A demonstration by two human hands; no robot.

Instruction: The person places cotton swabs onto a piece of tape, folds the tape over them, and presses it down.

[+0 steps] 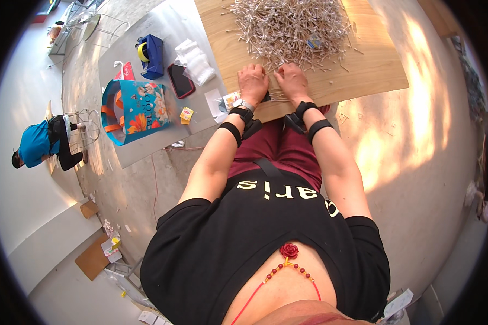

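A large heap of cotton swabs (290, 27) covers the far part of a wooden board (363, 70). At the heap's near edge, my left hand (253, 85) rests with its fingers bent downward. My right hand (291, 82) is close beside it, its fingers curled together at the edge of the swabs. Whatever the fingertips hold is hidden from above. A few swabs (277, 95) lie between my wrists. Next to my left wrist is a small printed packet (231, 99). Among the heaped swabs sits a small blue-and-yellow packet (314, 41).
On the grey table to the left are a blue tape dispenser (153, 57), white plastic-wrapped bundles (195, 62), a dark phone (180, 81), a small yellow box (186, 114) and a blue flowered bag (146, 111). Another person (40, 142) sits farther left. Stray swabs lie on the floor at right.
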